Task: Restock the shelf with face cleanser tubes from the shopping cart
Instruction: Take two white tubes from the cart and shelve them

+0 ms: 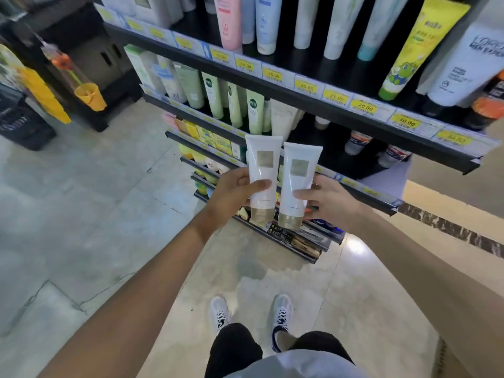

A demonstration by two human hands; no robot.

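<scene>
Two white face cleanser tubes with gold caps are held upright, caps down, in front of the black shelving. My left hand point(234, 193) grips the left tube point(263, 170) around its lower half. My right hand point(324, 203) grips the right tube point(297, 178) the same way. The tubes stand side by side, almost touching. Behind them is the second shelf point(272, 148), with green and white tubes on its left part and a dark gap to the right of them. The shopping cart is not in view.
The top shelf point(321, 103) carries pink, white, blue and yellow tubes behind yellow price tags. Lower shelves hold small boxes and packets. A black basket point(24, 124) and a yellow hanging item point(90, 96) are at the left. Pale tiled floor and my shoes point(251, 312) lie below.
</scene>
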